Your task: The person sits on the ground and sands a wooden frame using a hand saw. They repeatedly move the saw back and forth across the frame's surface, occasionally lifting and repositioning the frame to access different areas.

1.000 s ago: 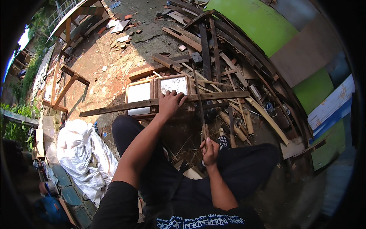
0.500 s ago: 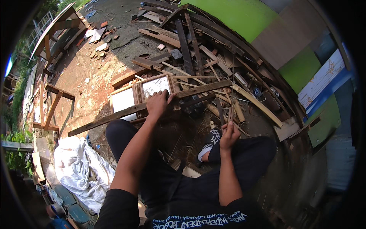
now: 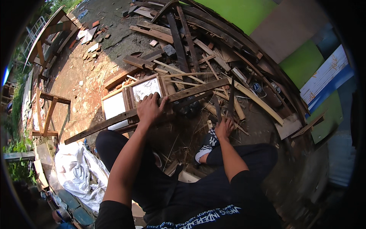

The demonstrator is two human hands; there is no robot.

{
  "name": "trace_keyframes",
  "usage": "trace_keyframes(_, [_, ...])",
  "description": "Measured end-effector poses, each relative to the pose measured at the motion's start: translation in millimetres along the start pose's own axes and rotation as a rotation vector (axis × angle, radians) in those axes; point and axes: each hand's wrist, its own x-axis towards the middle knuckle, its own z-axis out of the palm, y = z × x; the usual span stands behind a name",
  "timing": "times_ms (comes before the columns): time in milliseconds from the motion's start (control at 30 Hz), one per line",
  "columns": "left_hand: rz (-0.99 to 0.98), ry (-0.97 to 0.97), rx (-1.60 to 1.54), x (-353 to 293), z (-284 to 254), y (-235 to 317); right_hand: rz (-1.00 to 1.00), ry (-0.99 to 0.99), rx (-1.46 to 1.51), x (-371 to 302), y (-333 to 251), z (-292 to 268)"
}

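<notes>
A long, weathered wooden plank (image 3: pixel 202 90) slants across the view, rising to the right. My left hand (image 3: pixel 150 109) is closed over its upper edge near the middle. The plank crosses in front of a brown wooden frame (image 3: pixel 130 95) with white panels. Low beside my patterned shoe (image 3: pixel 208 146), my right hand (image 3: pixel 225 128) has its fingers curled at the lower ends of two narrow dark strips. One strip (image 3: pixel 217 108) leans left and the other (image 3: pixel 231 100) stands nearly upright. Their kind is unclear, and my fingers hide their lower ends.
A heap of old boards and battens (image 3: pixel 183 42) spreads ahead and to the right. Green and white panels (image 3: pixel 309 65) stand at the far right. A white sack (image 3: pixel 78 170) lies at the left, below a small wooden trestle (image 3: pixel 51 112). Broken tiles (image 3: pixel 89 36) are scattered farther off.
My right hand has moved slightly left and down, toward the base of the left dark strip, and turned knuckles up. My left hand stays on the plank. The whole view has shifted a little.
</notes>
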Motion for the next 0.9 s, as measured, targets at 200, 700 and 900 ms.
trace_keyframes(200, [0.006,0.003,0.05,-6,0,7,-0.51,-0.07,0.196,36,-99,6])
trace_keyframes(700, [0.029,0.03,0.006,-15,7,14,-0.849,-0.136,0.238,28,-86,-42])
trace_keyframes(900, [0.132,0.132,-0.279,-16,4,6,-0.849,-0.418,0.253,-7,-47,-154])
